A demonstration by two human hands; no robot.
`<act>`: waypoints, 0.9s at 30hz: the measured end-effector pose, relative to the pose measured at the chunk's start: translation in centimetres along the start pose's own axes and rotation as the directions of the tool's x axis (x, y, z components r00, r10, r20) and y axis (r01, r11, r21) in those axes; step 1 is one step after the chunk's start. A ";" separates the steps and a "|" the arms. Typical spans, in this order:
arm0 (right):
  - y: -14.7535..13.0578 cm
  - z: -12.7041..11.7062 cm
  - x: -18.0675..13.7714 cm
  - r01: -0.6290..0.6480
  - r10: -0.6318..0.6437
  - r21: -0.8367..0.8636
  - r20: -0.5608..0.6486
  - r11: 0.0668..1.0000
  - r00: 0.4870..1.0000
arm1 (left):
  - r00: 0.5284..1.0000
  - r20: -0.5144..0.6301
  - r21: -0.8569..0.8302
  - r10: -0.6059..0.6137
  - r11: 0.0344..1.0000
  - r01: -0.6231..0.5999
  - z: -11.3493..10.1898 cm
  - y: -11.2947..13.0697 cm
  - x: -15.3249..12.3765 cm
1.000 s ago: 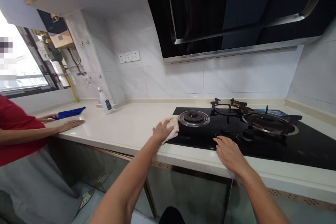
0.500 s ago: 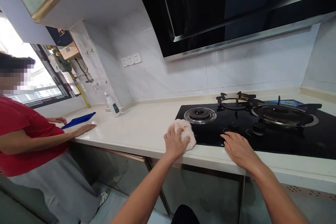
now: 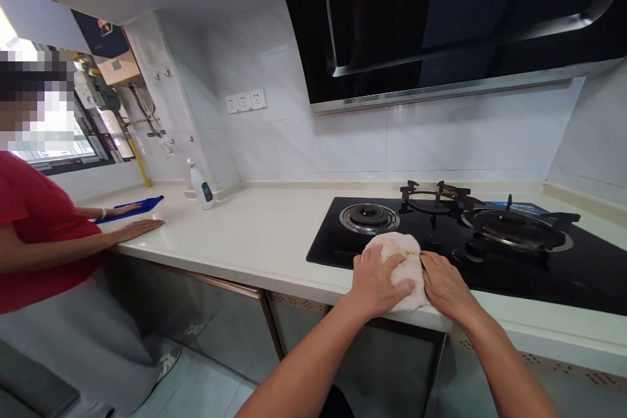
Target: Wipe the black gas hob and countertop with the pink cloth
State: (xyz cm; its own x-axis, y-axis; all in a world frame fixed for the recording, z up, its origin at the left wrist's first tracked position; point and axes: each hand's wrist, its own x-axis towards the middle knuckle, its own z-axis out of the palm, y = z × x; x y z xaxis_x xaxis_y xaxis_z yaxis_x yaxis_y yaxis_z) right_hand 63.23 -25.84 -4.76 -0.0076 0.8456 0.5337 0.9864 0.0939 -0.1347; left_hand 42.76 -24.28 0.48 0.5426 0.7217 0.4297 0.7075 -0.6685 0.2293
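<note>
My left hand (image 3: pixel 376 282) presses down on a fluffy pale pink cloth (image 3: pixel 410 268), its fingers curled onto the top. The cloth lies across the front edge of the black gas hob (image 3: pixel 321 251) and the white counter (image 3: pixel 264 228). My right hand (image 3: pixel 448 284) rests palm down at the hob's front edge, fingers stretched out, close against the cloth's right side. It may be touching the cloth. Just behind the cloth is the left burner (image 3: pixel 369 217), without a pan support. A control knob (image 3: pixel 474 251) stands beyond my right fingers.
Pan supports (image 3: pixel 435 199) sit on the rear and right burners. A white spray bottle (image 3: pixel 200 186) stands by the wall. At left, a person in a red top (image 3: pixel 44 222) has one hand on a blue cloth (image 3: pixel 140 208). A black range hood (image 3: pixel 382 19) overhangs the hob.
My left hand has moved the cloth rightward along the hob's front edge, up to my right hand. The person at left now has a hand out on the blue cloth. The view has shifted slightly.
</note>
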 end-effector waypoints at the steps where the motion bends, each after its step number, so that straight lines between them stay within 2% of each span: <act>1: -0.1 0.0 0.0 0.007 -0.007 -0.001 -0.006 1.000 1.000 | 1.000 -0.003 0.001 0.000 1.000 0.000 -0.4 -0.8 -0.4; 5: -0.1 0.3 -0.2 0.024 -0.024 0.008 -0.013 1.000 1.000 | 0.997 -0.024 0.039 -0.076 0.996 0.077 -2.5 -4.9 -1.6; 8: -0.1 0.4 -0.3 0.020 -0.020 0.024 -0.009 1.000 1.000 | 0.978 -0.047 0.085 -0.204 0.975 0.207 -4.6 -8.8 -2.6; 11: -0.2 0.2 -0.3 0.000 0.001 0.041 -0.009 0.999 1.000 | 0.921 -0.069 0.127 -0.384 0.912 0.390 -6.6 -12.0 -3.7; 14: -0.4 -0.1 -0.2 -0.010 0.011 0.075 -0.002 0.997 1.000 | 0.866 -0.110 0.159 -0.488 0.851 0.500 -7.5 -13.3 -4.5; 17: -0.5 -0.3 -0.2 -0.019 0.019 0.121 0.005 0.992 1.000 | 0.852 -0.182 0.193 -0.490 0.832 0.520 -7.2 -12.3 -4.8; 20: -0.5 -0.2 -0.1 -0.034 0.034 0.168 0.002 0.985 0.999 | 0.869 -0.235 0.210 -0.435 0.850 0.483 -5.9 -9.9 -5.0; 24: -0.5 -0.4 -0.1 -0.040 0.040 0.252 0.006 0.967 0.999 | 0.944 -0.229 0.152 -0.239 0.949 0.278 -3.3 -5.4 -4.9; 27: -0.3 -0.9 0.0 -0.057 0.055 0.334 0.016 0.941 0.998 | 0.976 -0.202 0.094 -0.076 0.991 0.097 -0.9 -1.4 -4.2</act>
State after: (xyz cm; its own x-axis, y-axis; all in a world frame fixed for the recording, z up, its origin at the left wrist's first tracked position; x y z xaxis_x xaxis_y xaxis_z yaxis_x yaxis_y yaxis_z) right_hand 63.08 -26.37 -3.93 0.0437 0.8579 0.5119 0.8737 0.2157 -0.4361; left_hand 39.04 -26.52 -0.85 0.3846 0.7193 0.5785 0.7959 -0.5758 0.1869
